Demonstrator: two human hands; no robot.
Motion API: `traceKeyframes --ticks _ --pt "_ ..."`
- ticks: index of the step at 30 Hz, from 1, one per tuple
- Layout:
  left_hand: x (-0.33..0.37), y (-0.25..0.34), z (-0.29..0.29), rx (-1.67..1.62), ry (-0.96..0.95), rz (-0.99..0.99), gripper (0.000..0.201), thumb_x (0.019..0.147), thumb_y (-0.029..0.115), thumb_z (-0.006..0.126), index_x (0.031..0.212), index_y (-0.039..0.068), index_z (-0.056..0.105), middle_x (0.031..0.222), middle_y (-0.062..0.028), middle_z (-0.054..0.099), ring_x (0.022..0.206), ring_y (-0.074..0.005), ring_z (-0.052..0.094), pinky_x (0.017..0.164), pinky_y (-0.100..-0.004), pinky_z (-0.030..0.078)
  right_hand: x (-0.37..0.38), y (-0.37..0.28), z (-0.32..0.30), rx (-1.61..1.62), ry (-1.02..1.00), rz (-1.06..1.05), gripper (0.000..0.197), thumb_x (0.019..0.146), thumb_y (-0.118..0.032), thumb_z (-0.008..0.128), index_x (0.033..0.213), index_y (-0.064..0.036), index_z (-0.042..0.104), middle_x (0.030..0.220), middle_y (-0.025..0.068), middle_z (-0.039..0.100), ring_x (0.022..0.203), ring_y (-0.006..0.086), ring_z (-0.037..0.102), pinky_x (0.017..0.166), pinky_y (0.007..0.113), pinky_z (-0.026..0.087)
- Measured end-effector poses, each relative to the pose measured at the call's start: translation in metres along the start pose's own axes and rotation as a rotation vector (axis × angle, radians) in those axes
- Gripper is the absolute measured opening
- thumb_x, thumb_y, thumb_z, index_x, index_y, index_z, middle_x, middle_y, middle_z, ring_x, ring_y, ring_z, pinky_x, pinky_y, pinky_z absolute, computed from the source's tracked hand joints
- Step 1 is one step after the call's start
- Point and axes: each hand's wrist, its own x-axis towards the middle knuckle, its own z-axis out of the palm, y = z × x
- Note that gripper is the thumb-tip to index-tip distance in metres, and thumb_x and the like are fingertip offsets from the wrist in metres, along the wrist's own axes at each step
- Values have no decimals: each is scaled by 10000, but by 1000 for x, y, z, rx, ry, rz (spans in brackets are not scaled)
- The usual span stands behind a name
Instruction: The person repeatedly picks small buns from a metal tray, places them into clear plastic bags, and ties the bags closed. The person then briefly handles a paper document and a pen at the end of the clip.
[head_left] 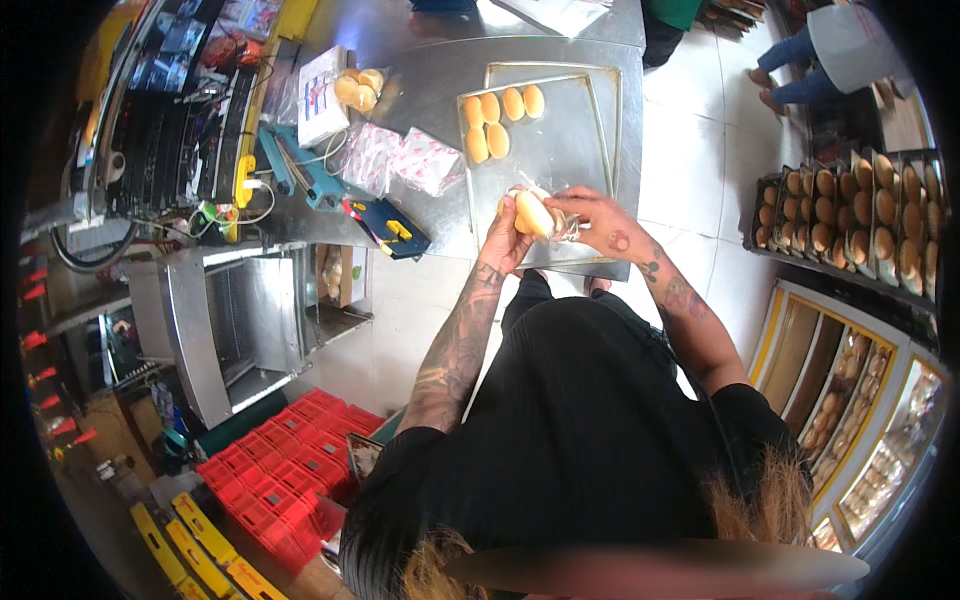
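A clear plastic bag of bread rolls (533, 213) is held between my hands above the near part of a metal tray (565, 165). My left hand (508, 238) is wrapped round the bag's left side, thumb on top. At the other end, my right hand (597, 216) pinches the gathered plastic of the bag. Farther up the tray lie several loose golden oval rolls (490, 108), in two short rows. Under this tray sits a second metal tray (612, 100), its rim showing behind and to the right.
Left on the steel table (420, 80) are another bag of rolls (360, 90), a stack of plastic bags (322, 95), pink-and-white plastic packaging (428, 162) and a dark blue box (388, 228). Red crates (290, 470) stand lower left. Racked rolls (850, 205) and a person (850, 50) are right.
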Motion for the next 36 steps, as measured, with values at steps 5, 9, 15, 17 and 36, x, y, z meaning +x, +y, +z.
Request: traceKeyframes --ticks 5,9,15,17,36 --pt "-3 3 -4 -21 -102 -6 664 920 527 646 1393 96 470 1341 -99 575 1262 -252 576 1052 -415 529 6 -14 1 -261 145 -198 553 796 -301 827 1318 -206 673 1498 117 470 1322 309 525 1034 420 486" --pt "-4 -1 -9 -92 -101 -6 662 924 523 642 1397 92 472 1344 -106 573 1257 -262 578 1058 -429 525 16 -16 7 29 17 -41 408 821 -250 808 1209 -150 732 1415 107 565 1258 284 591 986 387 522" --pt "-3 2 -27 -188 -124 74 692 913 531 651 1415 95 462 1363 -111 566 1221 -277 596 1035 -457 527 32 -13 29 26 210 -105 214 847 -137 775 1054 -84 767 1082 95 701 992 271 691 871 335 561" --pt "-1 3 -30 -227 -142 74 707 905 541 655 1423 101 460 1365 -111 569 1206 -279 602 1026 -457 529 36 -17 31 31 212 -27 186 845 -113 772 1028 -76 766 1038 85 687 946 267 682 856 324 558" --pt "-108 105 -64 -455 -300 309 917 765 538 820 1525 253 393 1570 -90 388 1346 -284 491 977 -555 508 241 154 24 -471 393 502 669 854 -277 682 1466 -169 433 1371 201 509 1216 412 575 1000 500 511"
